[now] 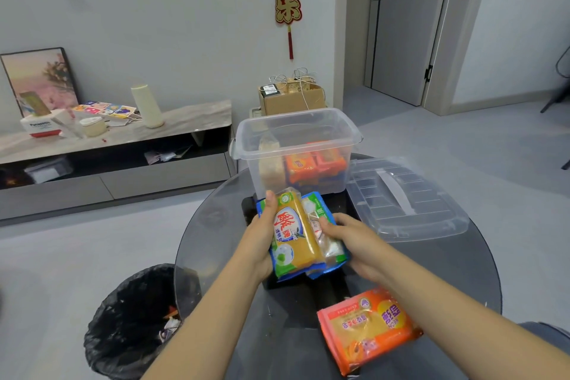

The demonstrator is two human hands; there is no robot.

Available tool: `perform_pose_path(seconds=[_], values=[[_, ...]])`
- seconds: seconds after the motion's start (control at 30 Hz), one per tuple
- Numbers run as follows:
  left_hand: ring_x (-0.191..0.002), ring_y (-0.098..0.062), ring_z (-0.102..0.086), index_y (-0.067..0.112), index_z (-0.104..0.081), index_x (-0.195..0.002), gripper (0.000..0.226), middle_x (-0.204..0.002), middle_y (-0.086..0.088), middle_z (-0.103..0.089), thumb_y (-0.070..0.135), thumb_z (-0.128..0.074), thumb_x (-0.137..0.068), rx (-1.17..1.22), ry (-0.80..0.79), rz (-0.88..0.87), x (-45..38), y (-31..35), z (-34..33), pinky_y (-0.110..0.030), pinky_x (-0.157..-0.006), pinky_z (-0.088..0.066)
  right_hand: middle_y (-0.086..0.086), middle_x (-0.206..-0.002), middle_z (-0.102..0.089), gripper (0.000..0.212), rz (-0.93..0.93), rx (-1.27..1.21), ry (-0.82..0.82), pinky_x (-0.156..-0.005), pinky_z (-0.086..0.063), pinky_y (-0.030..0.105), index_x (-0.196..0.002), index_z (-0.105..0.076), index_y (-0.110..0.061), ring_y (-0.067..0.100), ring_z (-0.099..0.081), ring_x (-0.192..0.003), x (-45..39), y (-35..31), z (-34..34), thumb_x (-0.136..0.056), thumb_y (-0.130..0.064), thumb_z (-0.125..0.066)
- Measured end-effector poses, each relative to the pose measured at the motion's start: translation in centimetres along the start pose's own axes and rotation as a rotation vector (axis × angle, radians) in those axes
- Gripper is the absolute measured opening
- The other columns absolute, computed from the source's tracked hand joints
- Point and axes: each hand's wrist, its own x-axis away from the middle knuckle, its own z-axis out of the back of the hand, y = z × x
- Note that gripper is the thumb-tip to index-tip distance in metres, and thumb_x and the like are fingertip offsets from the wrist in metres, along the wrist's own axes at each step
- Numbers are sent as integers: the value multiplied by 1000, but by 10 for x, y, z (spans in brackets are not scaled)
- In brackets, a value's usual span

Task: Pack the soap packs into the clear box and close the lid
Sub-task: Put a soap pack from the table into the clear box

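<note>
Nearest me on the round glass surface (456, 259), an orange soap pack (367, 328) lies flat by my right forearm, not touched by either hand. Just past it, my left hand (262, 244) and right hand (354, 241) hold a yellow soap pack with green and blue edges (296, 237) between them, above the dark middle of the surface. My left fingers (270, 203) curl over its left edge and are closed on it; my right fingers (327, 227) press against its right side, clamped on the wrapper. Whether it is one pack or two held together I cannot tell. Beyond my hands stands the clear box (296, 151), open at the top, with orange soap packs (311, 165) already inside at the bottom. Its clear lid (404, 197) lies flat on the surface just to the right of the box. Down on the floor to my left sits a bin with a black liner (132, 324).
</note>
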Motion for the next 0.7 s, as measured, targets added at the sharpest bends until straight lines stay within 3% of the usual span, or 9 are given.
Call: perform_pose_path(seconds=[0.1, 0.23, 0.3, 0.37, 0.43, 0.5, 0.6, 0.7], values=[[-107, -37, -64, 13, -42, -137, 73, -123, -19, -64, 59, -53, -81, 26, 62, -12, -2, -1, -2, -57, -95, -49, 20, -117, -65, 46, -30, -69, -77, -91, -48, 47, -123, -55, -6, 36, -62, -104, 0, 4, -1, -98, -39, -37], [-92, -31, -69, 10, -36, -136, 71, -112, -15, -66, 57, -50, -84, -78, 128, -82, -1, -2, -13, -50, -83, -56, 9, -110, -73, 55, -26, -52, -193, -84, -57, 36, -112, -67, -18, 25, -71, -97, 3, 1, -7, -87, -59, -38], [-82, -25, -69, 16, -27, -138, 68, -107, -11, -64, 55, -49, -87, -195, 149, -131, -1, -3, -18, -44, -76, -58, 10, -107, -74, 52, 13, -42, -218, -81, -58, 34, -114, -65, -13, 23, -72, -93, 4, 2, -11, -80, -51, -54], [-87, -26, -69, 22, -21, -144, 70, -120, -13, -62, 54, -48, -88, -290, 91, -117, -1, -5, -21, -45, -83, -57, 15, -107, -72, 47, 22, -66, -205, -79, -59, 34, -118, -61, -4, 24, -72, -88, 3, 1, -12, -81, -34, -64], [-92, -29, -68, 17, -27, -144, 67, -124, -16, -62, 52, -46, -90, -249, 25, -59, 3, 0, -25, -46, -86, -56, 14, -99, -75, 34, 17, -103, -169, -72, -61, 34, -112, -63, -2, 23, -74, -80, 3, -3, -11, -86, -23, -63], [-95, -31, -68, 8, -46, -134, 57, -118, -19, -65, 46, -47, -92, -119, -72, -8, 5, 6, -28, -45, -84, -57, 9, -84, -78, 24, 29, -121, -132, -62, -61, 31, -101, -67, -6, 20, -75, -70, 1, -9, -6, -88, -25, -60], [-92, -28, -70, 11, -59, -122, 39, -107, -14, -72, 31, -58, -88, -216, -129, -26, 2, 13, -30, -43, -84, -57, 5, -75, -78, 28, 87, -98, -69, -53, -59, 28, -94, -69, -11, 18, -75, -64, -4, -22, -2, -89, -36, -57], [-96, -29, -69, 13, -60, -120, 38, -109, -12, -73, 27, -64, -85, -363, -149, -93, -8, 26, -37, -46, -91, -54, 6, -77, -78, 39, 124, -101, -10, -54, -60, 27, -98, -70, -12, 19, -75, -65, -11, -40, 0, -90, -45, -52]])
